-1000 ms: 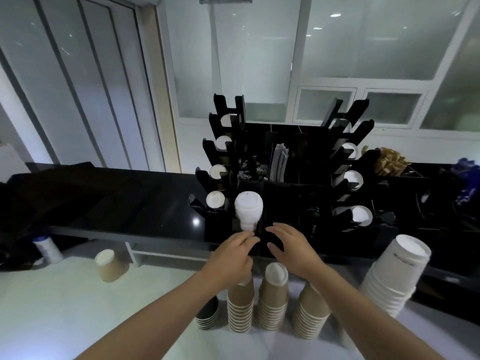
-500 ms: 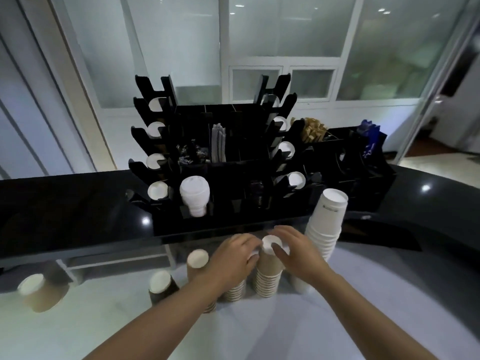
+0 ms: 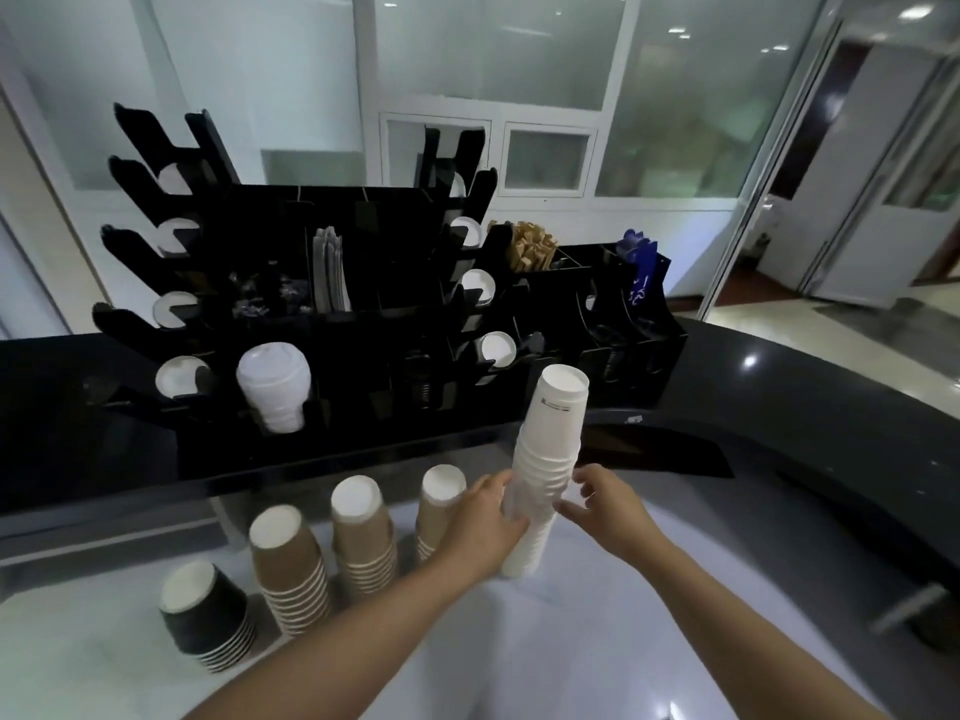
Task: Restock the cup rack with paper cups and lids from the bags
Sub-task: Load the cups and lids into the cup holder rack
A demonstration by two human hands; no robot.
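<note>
A tall stack of upside-down white paper cups (image 3: 556,423) stands on the white counter (image 3: 519,667), in front of the black cup rack (image 3: 363,283). My left hand (image 3: 485,522) grips the stack's lower part from the left. On the stack's right side my right hand (image 3: 605,506) has its fingers spread and loosely bent, at or just off the cups. White cup bottoms show in the rack's side slots, and a stack of white lids (image 3: 272,387) sits in its front left bay.
Three stacks of brown cups (image 3: 291,569) (image 3: 363,537) (image 3: 436,506) and a short black stack (image 3: 205,615) stand to the left on the counter. A raised black ledge (image 3: 779,407) carries the rack and a second organiser (image 3: 597,304) with brown sachets (image 3: 532,246).
The view has swung right. Both hands left the brown cup stacks and moved right to the tall white stack, which my left hand now grips.
</note>
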